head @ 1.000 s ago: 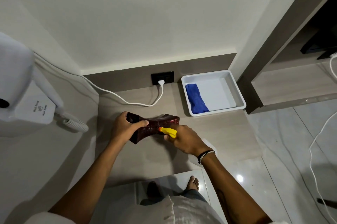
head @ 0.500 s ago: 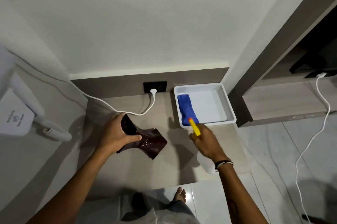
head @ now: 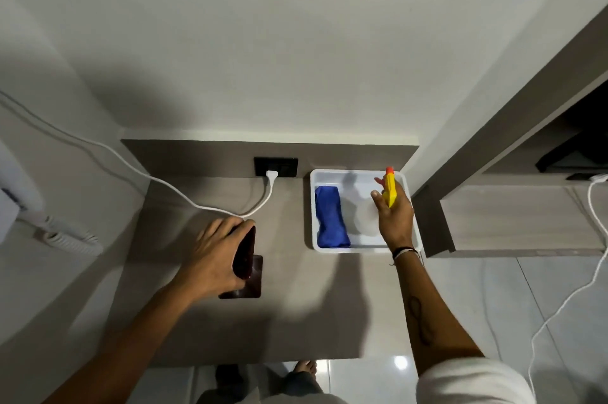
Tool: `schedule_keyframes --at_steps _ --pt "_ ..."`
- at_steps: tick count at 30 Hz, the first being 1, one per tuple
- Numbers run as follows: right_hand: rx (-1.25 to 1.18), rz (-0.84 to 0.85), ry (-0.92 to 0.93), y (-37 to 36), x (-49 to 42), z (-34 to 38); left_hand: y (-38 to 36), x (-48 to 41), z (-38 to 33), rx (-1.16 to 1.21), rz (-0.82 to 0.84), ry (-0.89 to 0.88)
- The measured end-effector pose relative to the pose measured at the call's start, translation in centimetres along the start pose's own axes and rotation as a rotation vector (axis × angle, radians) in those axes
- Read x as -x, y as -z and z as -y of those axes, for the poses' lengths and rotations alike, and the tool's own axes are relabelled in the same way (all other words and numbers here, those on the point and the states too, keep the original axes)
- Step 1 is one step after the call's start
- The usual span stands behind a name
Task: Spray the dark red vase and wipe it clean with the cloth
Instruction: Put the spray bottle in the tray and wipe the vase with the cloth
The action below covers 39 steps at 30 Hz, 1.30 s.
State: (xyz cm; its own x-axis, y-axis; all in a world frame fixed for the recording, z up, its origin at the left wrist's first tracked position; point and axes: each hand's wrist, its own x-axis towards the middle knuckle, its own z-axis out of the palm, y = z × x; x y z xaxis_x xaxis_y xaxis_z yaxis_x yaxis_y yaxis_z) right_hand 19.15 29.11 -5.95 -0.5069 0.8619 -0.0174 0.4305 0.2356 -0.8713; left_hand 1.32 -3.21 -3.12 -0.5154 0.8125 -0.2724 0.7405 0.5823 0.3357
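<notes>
On the grey wood-grain bench (head: pixel 296 314) our left hand (head: pixel 214 258) was wrapped around the upper part of the dark red vase (head: pixel 245 267), fingers curled over its rim, while the vase's square base sat flat on the bench surface. Our right hand (head: pixel 393 216) was closed on the neck of one spray bottle (head: pixel 390 189), whose yellow head and orange nozzle stuck up above the knuckles; its pale, clear body showed only as a blur below the fingers, over the white tray (head: pixel 362 247). We could not tell whether the bottle touched the tray floor. One folded blue cloth (head: pixel 330 222) lay along the left side of that tray, apart from the bottle. Half a second before, the vase had been tipped over in our left hand, and our right hand with the bottle had been near the tray's front edge; now the vase stood upright and the bottle was inside the tray's outline. We counted one vase, one bottle, one cloth, one tray. A white cable (head: pixel 184 196) ran from the black wall socket (head: pixel 275 166) across the bench behind the vase.
</notes>
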Motion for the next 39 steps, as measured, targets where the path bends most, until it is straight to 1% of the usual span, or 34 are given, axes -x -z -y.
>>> schedule_keyframes --at_steps 6,8,10,11,12,13,14,15,16,17,19,20,22,24,26,29,31,34,36,37,38,39 --pt "-0.005 -0.023 -0.06 -1.1 -1.4 -1.9 -1.6 0.6 -0.7 -0.005 -0.09 -0.008" --pt "-0.042 -0.059 -0.102 -1.1 -1.5 -2.7 -2.1 0.9 -0.7 -0.019 -0.109 -0.028" --pt "-0.04 -0.133 -0.147 -1.5 -0.7 -2.9 -2.3 1.2 -0.6 -0.03 -0.108 -0.04" --pt "0.002 -0.191 -0.131 -1.8 0.1 -2.9 -2.3 1.2 -0.6 -0.034 -0.11 -0.042" --pt "0.064 -0.253 -0.071 -2.1 1.0 -3.0 -2.2 1.3 -0.5 -0.038 -0.111 -0.041" --pt "0.131 -0.3 0.028 -2.6 2.0 -3.0 -2.2 1.2 -0.6 -0.044 -0.109 -0.038" --pt "0.187 -0.307 0.147 -3.3 2.9 -3.1 -2.1 1.2 -0.7 -0.048 -0.104 -0.033" --pt "0.238 -0.26 0.257 -4.0 3.7 -3.2 -2.1 1.2 -0.8 -0.05 -0.104 -0.03" --pt "0.301 -0.163 0.34 -4.9 4.2 -3.2 -2.1 1.2 -0.9 -0.05 -0.106 -0.028" --pt "0.384 -0.03 0.384 -5.9 4.5 -3.1 -2.2 1.2 -0.9 -0.049 -0.108 -0.024" --pt "0.564 0.24 0.378 -7.5 4.1 -2.6 -2.3 1.2 -0.9 -0.045 -0.117 -0.025" --pt "0.642 0.34 0.353 -8.2 3.6 -2.4 -2.4 1.2 -0.7 -0.039 -0.125 -0.028" --pt "0.775 0.475 0.308 -9.1 2.1 -2.4 -2.5 1.1 -0.6 -0.035 -0.141 -0.041" --pt "0.865 0.57 0.251 -9.7 0.6 -2.4 -2.8 0.9 -0.5 -0.042 -0.161 -0.055" --pt "0.908 0.615 0.223 -10.6 -0.6 -2.7 -3.0 1.0 -0.4 -0.024 -0.173 -0.056" --pt "0.974 0.651 0.246 -11.6 -1.4 -3.8 -3.3 0.8 -0.2 -0.016 -0.206 -0.083" --pt "0.983 0.647 0.255 -12.2 -1.2 -4.7 -3.4 0.8 0.0 -0.023 -0.211 -0.092" --pt "0.952 0.601 0.268 -12.7 -1.2 -5.3 -2.9 0.7 0.1 -0.031 -0.15 -0.101" --pt "0.881 0.584 0.251 -12.6 -1.6 -5.4 -2.4 0.8 0.2 -0.015 -0.118 -0.095" --pt "0.817 0.601 0.21 -12.3 -1.5 -5.2 -2.3 0.9 0.2 -0.003 -0.107 -0.086" --pt "0.709 0.598 0.154 -11.8 -1.7 -4.6 -2.0 0.9 0.3 0.011 -0.101 -0.076" --pt "0.575 0.527 0.073 -11.3 -1.4 -4.0 -1.8 1.0 0.4 0.032 -0.098 -0.07"
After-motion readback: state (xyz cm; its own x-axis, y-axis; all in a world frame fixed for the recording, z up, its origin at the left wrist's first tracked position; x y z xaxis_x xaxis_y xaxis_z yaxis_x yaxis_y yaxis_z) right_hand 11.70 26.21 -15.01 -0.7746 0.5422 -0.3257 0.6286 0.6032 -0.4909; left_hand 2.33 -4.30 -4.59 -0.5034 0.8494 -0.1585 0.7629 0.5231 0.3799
